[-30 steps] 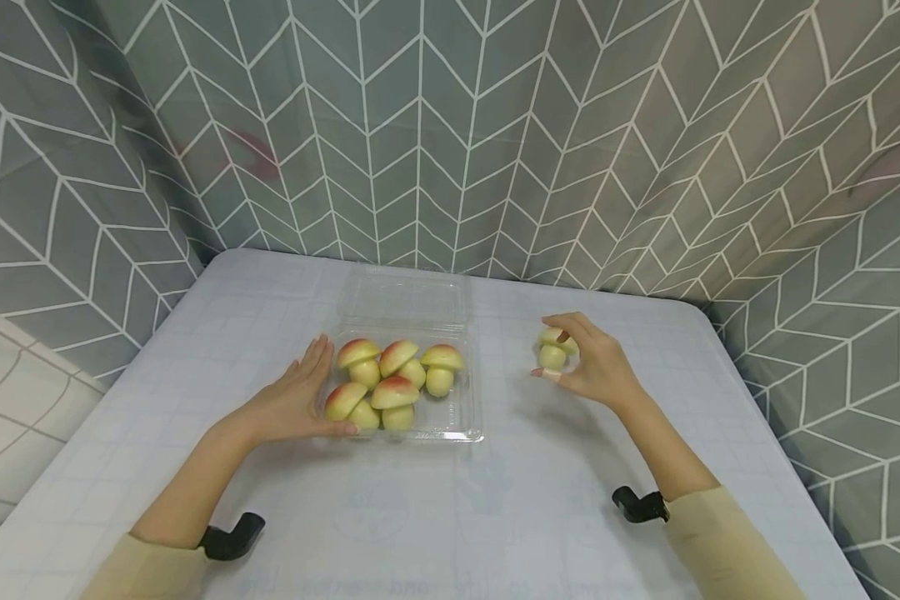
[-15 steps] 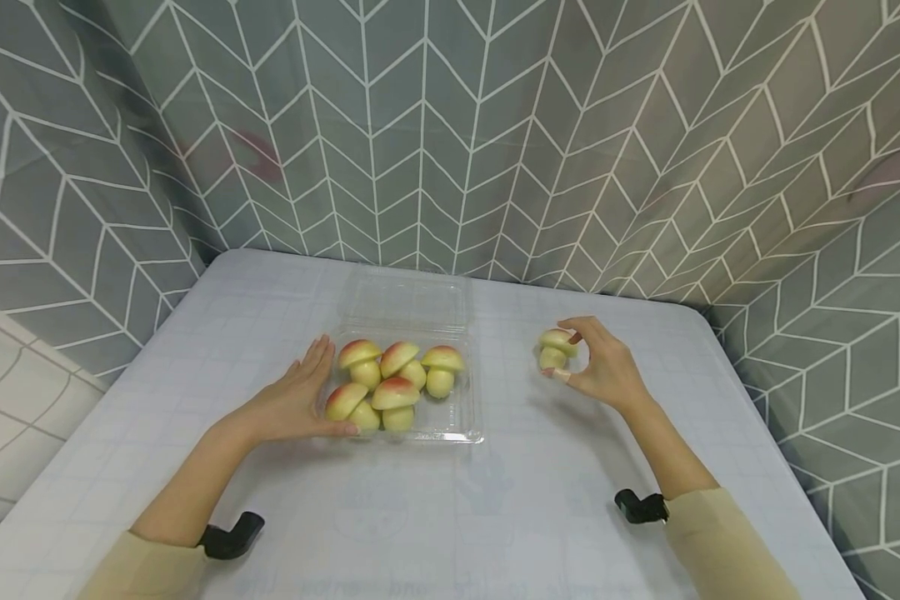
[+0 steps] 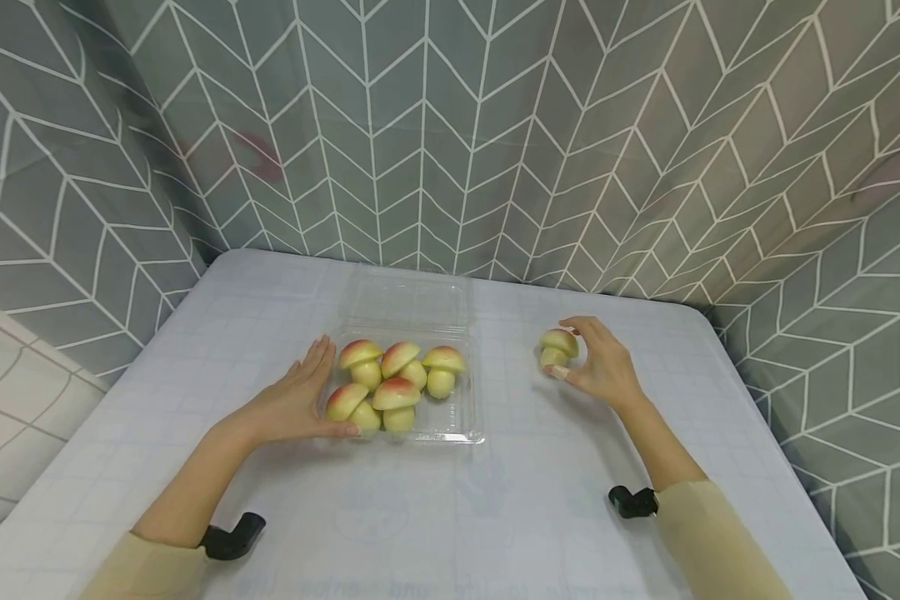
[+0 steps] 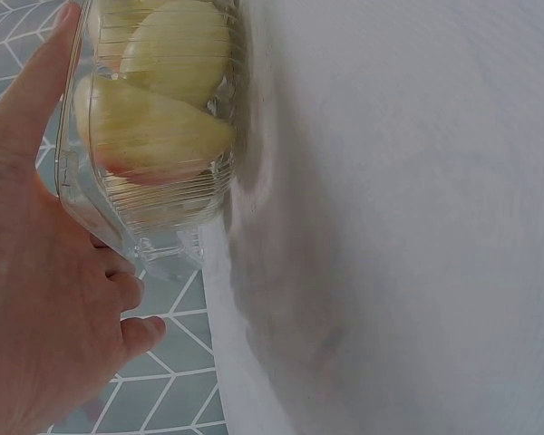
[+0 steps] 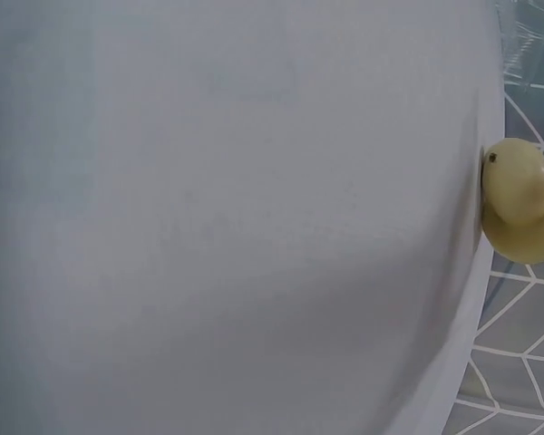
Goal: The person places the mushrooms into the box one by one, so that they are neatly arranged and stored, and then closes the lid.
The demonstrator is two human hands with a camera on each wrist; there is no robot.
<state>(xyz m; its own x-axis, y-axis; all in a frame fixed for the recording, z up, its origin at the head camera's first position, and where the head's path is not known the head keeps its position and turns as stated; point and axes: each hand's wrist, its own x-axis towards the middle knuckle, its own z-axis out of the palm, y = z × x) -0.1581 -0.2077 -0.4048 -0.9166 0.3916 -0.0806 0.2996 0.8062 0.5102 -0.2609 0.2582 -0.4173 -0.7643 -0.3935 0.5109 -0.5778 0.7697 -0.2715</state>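
An opened clear plastic clamshell box (image 3: 465, 417) holds several yellow mushroom-shaped pieces (image 3: 397, 393), their caps blushed red. My left hand (image 3: 288, 400) rests against its left side, fingers extended along the wall and thumb across the front corner. In the left wrist view that thumb (image 4: 41, 82) lies along the rim, and ribbed plastic partly covers the pieces. Over on the right, my right hand (image 3: 603, 362) curves its fingers and thumb round a single yellow mushroom (image 3: 558, 343), thumb at the stem. The right wrist view shows this mushroom (image 5: 517, 195) cut off at the edge, without the hand.
Everything stands on a table with a white cloth (image 3: 420, 508). The box's clear lid (image 3: 405, 296) is folded back toward the far edge. Grey curtains (image 3: 450, 142) with white chevron lines hang behind and at both sides. Black wrist mounts (image 3: 232, 536) show at both sleeves.
My right hand has drawn slightly to the right, its fingertips now near the lone mushroom's cap and stem. That mushroom looks slightly turned. The left hand and box have stayed in place.
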